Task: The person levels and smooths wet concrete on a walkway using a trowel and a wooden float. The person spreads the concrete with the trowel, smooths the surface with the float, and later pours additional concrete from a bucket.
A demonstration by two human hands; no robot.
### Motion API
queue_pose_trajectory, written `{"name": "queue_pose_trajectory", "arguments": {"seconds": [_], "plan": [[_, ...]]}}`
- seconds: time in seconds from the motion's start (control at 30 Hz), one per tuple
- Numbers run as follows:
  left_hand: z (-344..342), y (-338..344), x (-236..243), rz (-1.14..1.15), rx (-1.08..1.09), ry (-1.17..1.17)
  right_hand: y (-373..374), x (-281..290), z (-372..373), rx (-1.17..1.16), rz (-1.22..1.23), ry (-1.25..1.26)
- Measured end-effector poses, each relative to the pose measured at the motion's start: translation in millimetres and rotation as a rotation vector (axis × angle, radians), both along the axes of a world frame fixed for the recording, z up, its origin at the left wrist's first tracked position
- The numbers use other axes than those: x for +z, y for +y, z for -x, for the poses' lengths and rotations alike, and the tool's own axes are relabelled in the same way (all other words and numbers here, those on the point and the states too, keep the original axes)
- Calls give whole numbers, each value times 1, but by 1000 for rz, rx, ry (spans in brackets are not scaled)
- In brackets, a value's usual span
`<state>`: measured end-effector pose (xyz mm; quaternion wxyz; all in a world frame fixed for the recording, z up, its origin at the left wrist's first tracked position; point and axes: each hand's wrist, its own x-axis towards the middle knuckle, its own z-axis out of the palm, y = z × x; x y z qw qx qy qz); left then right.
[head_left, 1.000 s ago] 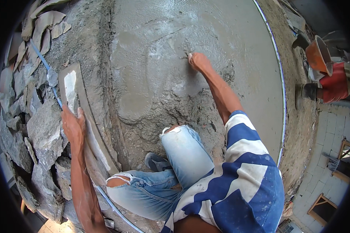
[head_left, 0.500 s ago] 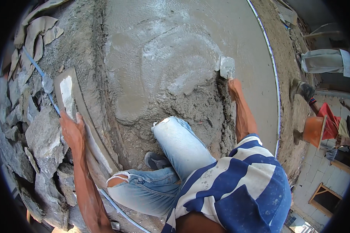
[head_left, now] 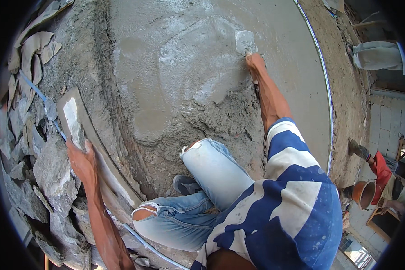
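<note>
Trowel (head_left: 245,42) fills my closed right hand (head_left: 256,65), blade ahead; wet cement (head_left: 288,67) lies open rightward to a thin strip (head_left: 321,58). My left hand (head_left: 82,161) clasps a long board (head_left: 115,178) by its edge, rocks (head_left: 54,168) close left.

Wide fisheye view, looking down from head height
The left head camera sits close above the striped shirt (head_left: 281,207) and jeans (head_left: 218,168), facing forward over wet cement (head_left: 198,58); straight edges bend toward its round, dark rim.
</note>
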<state>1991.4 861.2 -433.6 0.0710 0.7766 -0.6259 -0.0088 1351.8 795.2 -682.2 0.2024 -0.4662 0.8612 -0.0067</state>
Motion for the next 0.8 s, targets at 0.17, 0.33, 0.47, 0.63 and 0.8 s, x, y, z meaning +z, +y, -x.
{"name": "queue_pose_trajectory", "arguments": {"seconds": [0.17, 0.33, 0.47, 0.63, 0.8], "plan": [[4, 6, 5, -20, 50, -21, 103, -8, 39, -117, 0, 32], [-12, 9, -6, 100, -17, -76, 82, -5, 50, -503, 228, -319], [-4, 1, -2, 80, -12, 36, -17, 34, 23, -485, 197, -596], [-12, 6, -1, 13, 78, -19, -85, 53, -109, -106, 65, -595], [-6, 4, -3, 2, 76, 20, -57, 73, -210, 339, -37, -658]]}}
